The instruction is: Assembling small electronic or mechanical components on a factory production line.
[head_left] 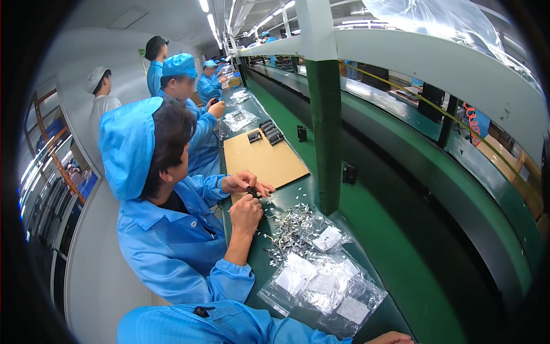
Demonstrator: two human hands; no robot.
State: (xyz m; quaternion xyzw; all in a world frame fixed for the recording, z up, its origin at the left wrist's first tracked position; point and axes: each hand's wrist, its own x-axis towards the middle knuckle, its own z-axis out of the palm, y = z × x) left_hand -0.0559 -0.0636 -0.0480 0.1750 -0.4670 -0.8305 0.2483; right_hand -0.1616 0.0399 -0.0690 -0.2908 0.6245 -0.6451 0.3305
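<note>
My left arm, in a blue sleeve (252, 327), reaches along the lower edge toward the bench. Only the upper edge of my left hand (392, 338) shows, cut off by the picture, so its fingers and anything in them are hidden. Nearest to it lie clear plastic bags (358, 286) with white labels. Beyond them spreads a heap of small metal and white parts (292, 229). My right hand is out of the picture. Beside me, a co-worker in blue (189, 229) holds a small black part (252, 192) in both hands.
A brown board (252, 157) lies on the green bench, with black battery-like blocks (271, 132) at its far end. A green and white post (321, 114) rises beside a dark green conveyor (412, 218) carrying black parts (349, 173). Several more people stand or sit further along.
</note>
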